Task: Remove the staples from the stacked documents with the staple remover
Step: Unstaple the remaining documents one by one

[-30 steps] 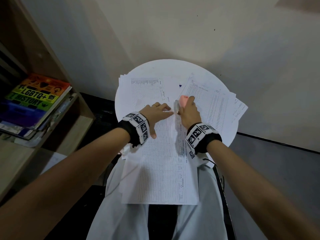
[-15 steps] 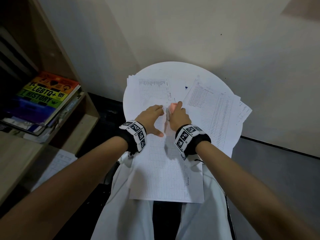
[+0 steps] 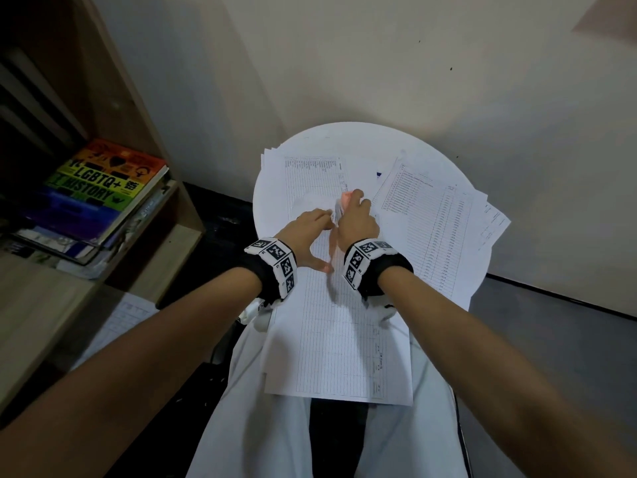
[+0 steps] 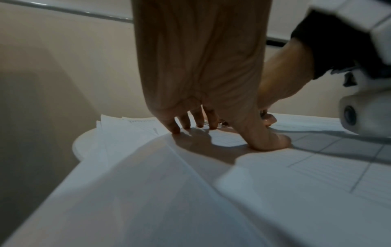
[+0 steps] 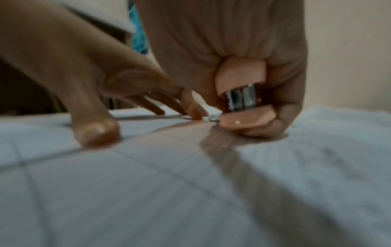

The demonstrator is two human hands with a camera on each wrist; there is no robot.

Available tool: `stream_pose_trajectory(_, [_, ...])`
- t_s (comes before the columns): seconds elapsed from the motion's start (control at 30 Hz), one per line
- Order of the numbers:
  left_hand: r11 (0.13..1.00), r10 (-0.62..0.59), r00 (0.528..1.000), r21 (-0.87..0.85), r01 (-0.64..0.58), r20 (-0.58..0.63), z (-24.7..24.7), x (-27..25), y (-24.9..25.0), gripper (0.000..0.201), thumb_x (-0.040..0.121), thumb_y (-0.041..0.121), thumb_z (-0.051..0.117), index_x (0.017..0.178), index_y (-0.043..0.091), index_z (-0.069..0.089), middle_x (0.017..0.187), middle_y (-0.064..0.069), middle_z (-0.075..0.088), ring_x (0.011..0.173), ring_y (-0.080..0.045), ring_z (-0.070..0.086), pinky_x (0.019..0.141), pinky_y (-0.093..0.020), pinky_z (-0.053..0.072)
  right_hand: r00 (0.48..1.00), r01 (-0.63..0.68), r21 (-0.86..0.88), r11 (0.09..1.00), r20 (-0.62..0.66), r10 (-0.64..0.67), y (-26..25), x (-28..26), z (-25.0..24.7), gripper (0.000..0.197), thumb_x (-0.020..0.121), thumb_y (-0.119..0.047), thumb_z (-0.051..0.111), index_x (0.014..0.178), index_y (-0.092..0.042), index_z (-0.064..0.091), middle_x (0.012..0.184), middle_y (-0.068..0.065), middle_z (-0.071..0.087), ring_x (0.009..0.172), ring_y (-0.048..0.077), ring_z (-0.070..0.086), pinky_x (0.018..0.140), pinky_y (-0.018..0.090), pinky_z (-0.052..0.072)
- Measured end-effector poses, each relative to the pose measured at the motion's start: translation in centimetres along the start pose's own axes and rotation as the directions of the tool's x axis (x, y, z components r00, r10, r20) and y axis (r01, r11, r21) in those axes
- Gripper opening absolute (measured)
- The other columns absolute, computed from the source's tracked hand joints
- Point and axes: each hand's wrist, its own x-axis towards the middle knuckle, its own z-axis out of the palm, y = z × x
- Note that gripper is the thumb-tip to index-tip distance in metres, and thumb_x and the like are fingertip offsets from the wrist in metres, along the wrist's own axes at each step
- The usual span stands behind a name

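The right hand [image 3: 356,220] gripped the pink plastic staple remover with metal claws [image 5: 243,100] at the top edge of the white printed table document [image 3: 339,332] on the round white desk [image 3: 344,139], while the left hand [image 3: 305,232] pressed straight fingers [image 4: 176,127] down, apparently steadying the sheets.

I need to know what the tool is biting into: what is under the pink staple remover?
Under the staple remover, gripped by the right hand, lies the printed top sheet of the stacked documents. The left hand presses that sheet beside it. Any staple is hidden under the metal tip.
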Motion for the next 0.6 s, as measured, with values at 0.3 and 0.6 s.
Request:
stream_pose_trajectory(0.3, [0.988,-0.047,0.997,0.147,0.038,0.057,-0.3,0.5,0.0,0.106,0.064,0.052,0.079,0.148,0.016,0.025,0.154,-0.006,0.021,0.138,-0.028,0.024,0.113,-0.042,0.028,0.998,0.067,-0.020,0.998,-0.005,-0.067,0.6,1.4,-0.4,0.050,0.096,-0.018,0.049,0.138,-0.004,0.026,0.127,0.015,0.047,0.104,0.038,0.059,0.072,0.038,0.040])
stream_pose_trajectory(0.6, [0.956,-0.084,0.990,0.289,0.047,0.116,-1.3,1.7,0.4,0.096,0.067,0.052,0.076,0.144,0.018,0.031,0.145,-0.003,0.026,0.127,-0.027,0.031,0.100,-0.040,0.039,0.993,0.073,0.190,0.979,-0.101,-0.055,-0.2,1.4,-1.3,0.041,0.099,-0.025,0.039,0.132,-0.003,0.029,0.123,0.016,0.050,0.100,0.039,0.058,0.072,0.042,0.041])
